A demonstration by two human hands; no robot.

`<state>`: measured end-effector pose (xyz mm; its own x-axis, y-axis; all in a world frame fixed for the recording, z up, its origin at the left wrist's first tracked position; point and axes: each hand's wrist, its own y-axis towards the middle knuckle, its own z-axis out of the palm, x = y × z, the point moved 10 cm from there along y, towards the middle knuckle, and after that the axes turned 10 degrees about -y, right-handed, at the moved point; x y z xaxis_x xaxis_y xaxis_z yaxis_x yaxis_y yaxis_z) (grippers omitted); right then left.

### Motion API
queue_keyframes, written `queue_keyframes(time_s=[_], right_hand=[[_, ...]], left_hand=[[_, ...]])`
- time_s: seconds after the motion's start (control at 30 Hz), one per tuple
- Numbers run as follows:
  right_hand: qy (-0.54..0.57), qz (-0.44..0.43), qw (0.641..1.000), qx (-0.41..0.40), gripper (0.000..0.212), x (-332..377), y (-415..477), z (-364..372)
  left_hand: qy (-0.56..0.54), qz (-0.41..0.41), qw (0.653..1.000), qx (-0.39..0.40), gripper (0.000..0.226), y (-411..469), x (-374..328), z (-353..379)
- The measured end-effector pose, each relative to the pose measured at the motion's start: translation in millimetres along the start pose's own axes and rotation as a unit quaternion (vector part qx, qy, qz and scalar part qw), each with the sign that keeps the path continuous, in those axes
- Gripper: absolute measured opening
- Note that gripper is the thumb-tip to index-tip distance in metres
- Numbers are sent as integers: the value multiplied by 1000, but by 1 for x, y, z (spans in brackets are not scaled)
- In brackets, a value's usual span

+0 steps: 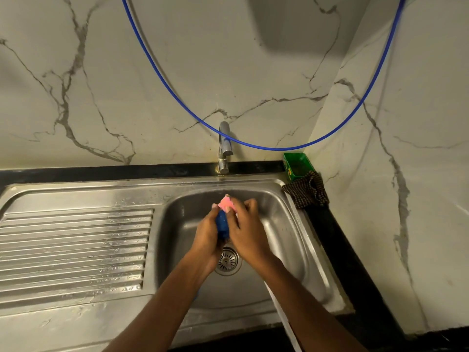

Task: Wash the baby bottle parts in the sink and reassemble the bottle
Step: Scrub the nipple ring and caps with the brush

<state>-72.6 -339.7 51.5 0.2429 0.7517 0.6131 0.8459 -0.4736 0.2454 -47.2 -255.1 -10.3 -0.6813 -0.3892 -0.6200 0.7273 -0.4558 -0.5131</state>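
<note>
Head view: gripping a blue bottle [222, 224] with the left hand [206, 231], pinching its pink top [227, 203] with the right hand [245, 231], over the sink [291, 240] bowl above the drain [227, 261]. Likely light, wet, slippery; best held round the body. Beyond: ribbed drainboard [76, 245], tap [224, 148], green box [297, 165], checked cloth [307, 191], marble wall [152, 85].
</note>
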Motion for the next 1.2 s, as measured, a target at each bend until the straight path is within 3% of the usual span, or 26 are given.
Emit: queue_keyframes(time_s=[0.1, 0.17, 0.6, 0.67, 0.83, 0.97, 1.1, 1.2], right_hand=[[0, 24, 1000, 7, 30, 0, 2, 1], [-8, -32, 999, 17, 31, 14, -6, 5], [-9, -76, 997, -14, 37, 19, -14, -9], [9, -57, 998, -17, 29, 15, -13, -13], [40, -51, 997, -36, 36, 15, -17, -18], [8, -16, 999, -49, 24, -3, -4, -21], [-18, 8, 997, -77, 24, -1, -4, -21], [-33, -14, 997, -74, 28, 2, -1, -20]], left_hand=[[-11, 41, 998, -44, 29, -3, -4, -5], [-45, 44, 996, -63, 29, -3, -8, -12], [-79, 35, 994, -62, 26, -13, -7, -3], [-70, 37, 995, -57, 29, -14, -9, -1], [19, 66, 997, -46, 50, -8, -23, 2], [90, 68, 993, -19, 68, -9, -23, 9], [178, 112, 977, -18, 47, -7, -24, 12], [177, 89, 979, -44, 42, -2, -24, 6]])
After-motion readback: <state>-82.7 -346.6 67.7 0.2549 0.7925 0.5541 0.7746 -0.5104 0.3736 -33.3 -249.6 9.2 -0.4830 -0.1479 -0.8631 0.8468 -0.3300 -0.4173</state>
